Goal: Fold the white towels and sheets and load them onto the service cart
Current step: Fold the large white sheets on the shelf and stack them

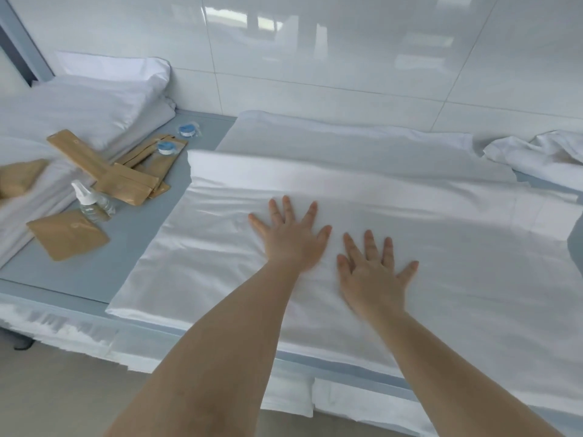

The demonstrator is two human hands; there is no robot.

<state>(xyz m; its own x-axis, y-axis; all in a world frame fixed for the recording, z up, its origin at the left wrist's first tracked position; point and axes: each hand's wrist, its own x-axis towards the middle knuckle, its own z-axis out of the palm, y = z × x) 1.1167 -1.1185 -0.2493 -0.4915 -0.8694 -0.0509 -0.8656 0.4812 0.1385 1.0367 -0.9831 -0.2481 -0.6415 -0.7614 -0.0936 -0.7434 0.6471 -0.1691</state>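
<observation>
A large white sheet [426, 222] lies spread flat on the grey-blue table [104, 269], folded into a broad band running left to right. My left hand [291, 238] presses flat on the sheet near its middle, fingers spread and straight. Just to its right, my right hand [373, 269] also lies flat on the cloth with fingers splayed. Neither hand grips the fabric. More white cloth hangs over the table's front edge [284, 398]. No service cart is in view.
A stack of white folded linen [82, 102] sits at the back left. Several tan paper packets [126, 184], a small clear spray bottle [91, 200] and two blue-and-white round items [165, 147] lie beside it. A crumpled white cloth [542, 159] lies far right. A white tiled wall stands behind.
</observation>
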